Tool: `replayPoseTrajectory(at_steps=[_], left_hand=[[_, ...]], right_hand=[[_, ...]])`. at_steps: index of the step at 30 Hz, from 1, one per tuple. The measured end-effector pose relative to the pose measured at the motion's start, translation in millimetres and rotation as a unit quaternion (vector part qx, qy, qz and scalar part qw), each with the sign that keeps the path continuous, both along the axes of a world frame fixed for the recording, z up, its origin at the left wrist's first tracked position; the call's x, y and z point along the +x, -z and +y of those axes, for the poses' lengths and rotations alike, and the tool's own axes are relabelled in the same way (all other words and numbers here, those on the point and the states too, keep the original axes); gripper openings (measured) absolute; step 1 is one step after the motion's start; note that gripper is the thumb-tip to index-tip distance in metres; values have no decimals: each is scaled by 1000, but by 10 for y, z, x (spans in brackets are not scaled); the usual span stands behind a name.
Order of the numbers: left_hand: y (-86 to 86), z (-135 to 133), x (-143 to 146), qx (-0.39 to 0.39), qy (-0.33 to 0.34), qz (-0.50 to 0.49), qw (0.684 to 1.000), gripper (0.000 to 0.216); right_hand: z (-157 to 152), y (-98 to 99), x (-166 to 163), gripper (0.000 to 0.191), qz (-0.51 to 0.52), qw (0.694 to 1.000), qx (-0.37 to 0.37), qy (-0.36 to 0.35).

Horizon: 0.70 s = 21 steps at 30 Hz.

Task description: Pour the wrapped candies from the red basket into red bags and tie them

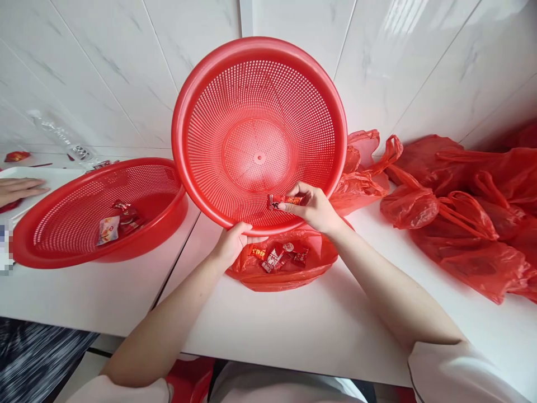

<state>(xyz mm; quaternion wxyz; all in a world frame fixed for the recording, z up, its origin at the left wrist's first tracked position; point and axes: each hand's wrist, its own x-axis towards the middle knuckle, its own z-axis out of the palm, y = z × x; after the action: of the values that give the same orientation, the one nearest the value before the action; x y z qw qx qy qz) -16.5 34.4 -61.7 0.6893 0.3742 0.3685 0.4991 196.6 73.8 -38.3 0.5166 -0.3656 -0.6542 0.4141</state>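
My left hand [232, 242] grips the lower rim of a round red perforated basket [235, 101], which is tilted up on edge with its inside facing me. My right hand [311, 206] is inside the basket near its bottom rim, fingers pinched on a small red wrapped candy [280, 201]. Below the basket lies an open red plastic bag [285, 274] with several wrapped candies [274, 258] in it.
A second red basket [50, 224] sits on the white table at left with a few candy packets [109, 228] in it. Another person's hand [19, 189] rests at the far left. Crumpled red plastic bags [470, 224] are piled at right against the tiled wall.
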Motion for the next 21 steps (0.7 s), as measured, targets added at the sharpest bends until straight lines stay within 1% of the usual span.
replayPoseTrajectory(at_steps=[2,4,8,12,15,18,20,21], left_hand=[[5,-1,-2,0,1,3,1000,7],[13,-1,-6,6,7,7,1000,7],[27,0,-10,8,17,16,1000,6],[16,-1,-3,-5,10,16,1000,9],[-1,-3,3,-6,-3,23,1000,9],[-1,-1,-4,-2,-14,26,1000,10],[12,6,-19,0,-19,22,1000,12],[20,12,-28,0,-20,20,1000,12]], right_hand=[[-17,-19,-7,30,-7,1000,15,-2],[-35,-35,-14,28,-13,1000,16,-5],[-59,-48,-21,27,-16,1000,-6,-18],[-53,-28,-17,26,13,998,-39,-42],[-32,6,-20,34,59,990,-111,-69],[-15,36,-27,49,97,976,-177,-84],[-17,41,-24,54,93,973,-189,-90],[-24,36,-19,54,84,974,-186,-95]])
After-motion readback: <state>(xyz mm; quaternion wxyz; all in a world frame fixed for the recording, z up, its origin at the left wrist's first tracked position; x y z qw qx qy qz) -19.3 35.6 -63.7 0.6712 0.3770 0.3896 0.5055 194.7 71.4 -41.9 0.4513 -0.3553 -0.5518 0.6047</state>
